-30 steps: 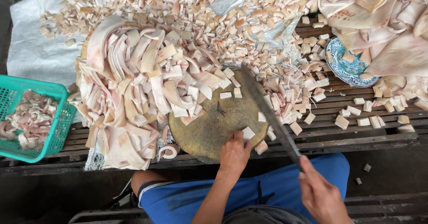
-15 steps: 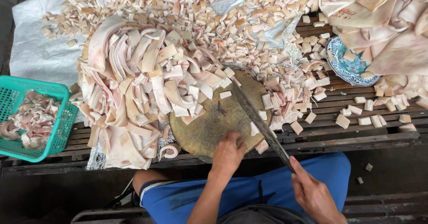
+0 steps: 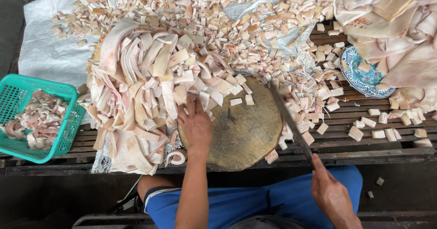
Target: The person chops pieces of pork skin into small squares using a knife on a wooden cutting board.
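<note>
Right hand (image 3: 332, 195) grips the cleaver (image 3: 291, 119); its handle is hidden.
Left hand (image 3: 195, 124), fingers spread flat, rests on the round board (image 3: 246, 133) beside the strips (image 3: 136, 97).

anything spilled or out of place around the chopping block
Yes: a few cut cubes lie on the ground below the slatted bench, right of the round chopping block, apart from the heaps on top.

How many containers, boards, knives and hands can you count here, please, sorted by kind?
Green basket: 1
Patterned plate: 1
Round chopping board: 1
Knife: 1
Hands: 2, the left hand and right hand
Total: 6
</note>
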